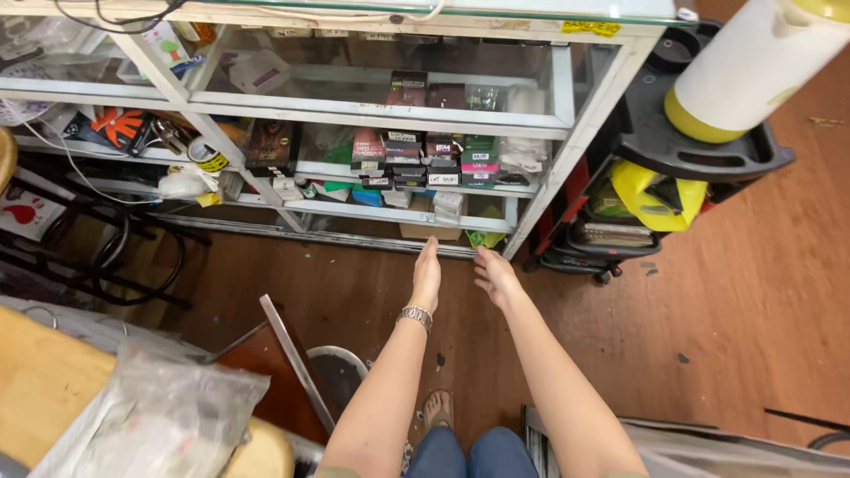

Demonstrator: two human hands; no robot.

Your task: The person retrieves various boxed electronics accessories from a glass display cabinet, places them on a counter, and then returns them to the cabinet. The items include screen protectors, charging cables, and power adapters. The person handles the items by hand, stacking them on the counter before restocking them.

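Both my arms stretch forward over the wooden floor toward a white-framed glass display cabinet (567, 88). My left hand (428, 273), with a metal watch on its wrist, is flat and empty, fingertips near the cabinet's bottom rail. My right hand (494, 273) is next to it, fingers apart, holding nothing. Just beyond the fingertips, on the lowest shelf, lie a cardboard box (428, 231) and a green packet (484, 237). Above them sit several small dark boxes (409, 159) stacked on the middle shelf.
A black wheeled cart (699, 150) stands right of the cabinet, carrying a white and yellow jug (753, 62) and a yellow bag (655, 196). A clear plastic bag (159, 416) lies on a wooden surface at lower left. Cables (115, 257) lie at left.
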